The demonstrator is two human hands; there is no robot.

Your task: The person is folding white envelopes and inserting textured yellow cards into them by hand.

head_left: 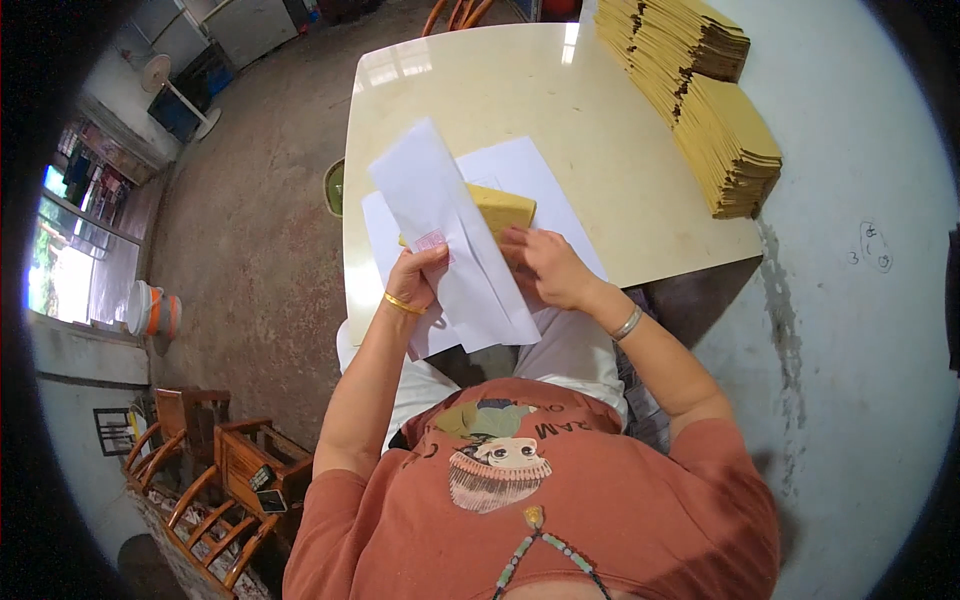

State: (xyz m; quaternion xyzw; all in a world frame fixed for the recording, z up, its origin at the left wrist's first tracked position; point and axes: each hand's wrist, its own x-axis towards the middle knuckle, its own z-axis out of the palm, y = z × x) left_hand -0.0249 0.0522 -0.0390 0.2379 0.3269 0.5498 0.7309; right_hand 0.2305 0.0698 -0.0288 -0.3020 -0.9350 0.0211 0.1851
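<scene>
Head view: folded white sheet (438, 215) is pinched by the left hand (414, 276); just past the half-curled fingers of the right hand (556, 270) (hold untellable), yellow paper (506, 208) is seen; wrapping seems in hand; neat folding is needed.

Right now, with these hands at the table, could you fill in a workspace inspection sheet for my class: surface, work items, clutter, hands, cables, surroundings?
Surface: cream table, glossy, with light reflected near its far edge.
Work items: raised white paper with a red mark; yellow piece partly behind it; white sheets beneath.
Clutter: tall yellow stacks along the table's right edge, beside the wall.
Hands: left hand grips the raised white paper; right hand is beside it, fingertips blurred, hold unclear.
Cables: nothing seen.
Surroundings: stained wall; standing fan, bucket and wooden furniture on the left.
</scene>
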